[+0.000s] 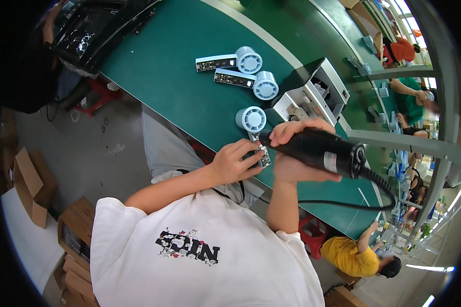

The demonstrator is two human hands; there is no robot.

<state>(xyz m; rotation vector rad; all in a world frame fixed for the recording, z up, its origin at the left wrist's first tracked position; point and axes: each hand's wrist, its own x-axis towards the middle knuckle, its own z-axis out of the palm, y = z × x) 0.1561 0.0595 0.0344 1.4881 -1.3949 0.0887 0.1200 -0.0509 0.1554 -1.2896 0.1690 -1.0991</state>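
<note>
My right hand (296,165) is wrapped round a black corded electric screwdriver (317,148). Its tip points left and down at a light blue unit (251,119), which has a round slotted head like a small fan. A handle with an exposed circuit board (264,157) runs from that head towards me. My left hand (236,161) is closed on this handle, pinning it on the green table. The exact spot where the tip meets the handle is hard to make out.
Two similar light blue units (250,61) (265,86) lie farther off, boards facing up. A silver and black box-shaped machine (312,97) stands beyond my right hand. The screwdriver's cord (343,205) loops at right. People work along the right; cardboard boxes (33,187) sit at left.
</note>
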